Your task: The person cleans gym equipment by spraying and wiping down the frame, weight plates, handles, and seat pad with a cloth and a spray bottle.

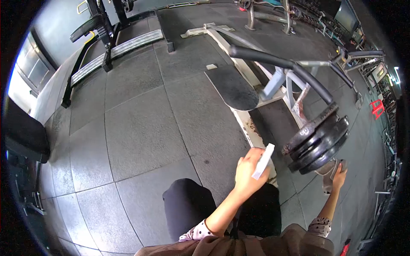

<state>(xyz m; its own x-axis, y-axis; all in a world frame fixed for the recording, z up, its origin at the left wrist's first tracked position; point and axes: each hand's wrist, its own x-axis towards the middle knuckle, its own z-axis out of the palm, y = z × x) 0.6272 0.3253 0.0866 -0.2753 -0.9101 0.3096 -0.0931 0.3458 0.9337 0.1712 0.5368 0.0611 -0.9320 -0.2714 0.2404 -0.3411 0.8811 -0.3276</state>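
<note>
My left hand (247,173) is closed around a slim white stick-shaped object (263,161), held above my knees beside the machine's pale frame. What kind of object it is, I cannot make out. Out to the right, my right hand (339,176) grips a grey-brown cloth (326,174), which hangs down below the fingers. The cloth is right by a stack of black weight plates (318,141) loaded on the machine's arm; whether it touches them I cannot tell. From the plates, a padded black lever (273,59) curves up and left.
A black footplate (234,87) sits on the machine's scuffed white base beam (252,132). Another machine with a black pad (87,27) stands at the upper left. A dark padded piece (25,132) is at the left edge, and a red stool (377,109) stands far right.
</note>
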